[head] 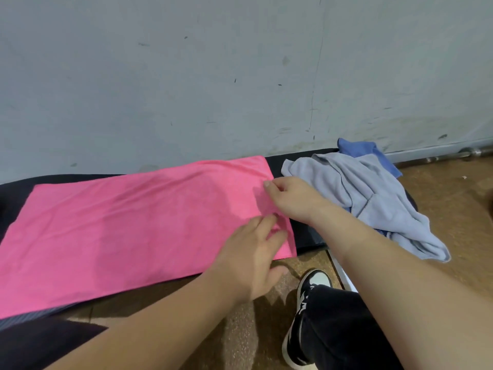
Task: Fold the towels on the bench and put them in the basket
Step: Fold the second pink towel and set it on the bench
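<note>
A pink towel [128,225] lies spread flat along the dark bench [306,236]. My left hand [253,260] rests on its right end near the front corner, fingers fairly straight. My right hand [293,198] sits at the towel's right edge further back, with thumb and fingers pinching the fabric. A crumpled light grey towel [373,201] is heaped on the bench's right end, partly hanging off, with a blue towel [368,153] behind and under it. No basket is in view.
A scuffed grey wall [240,76] runs right behind the bench. Brown speckled floor [448,214] lies to the right and in front. My leg and a black and white shoe [306,316] stand close to the bench's front edge.
</note>
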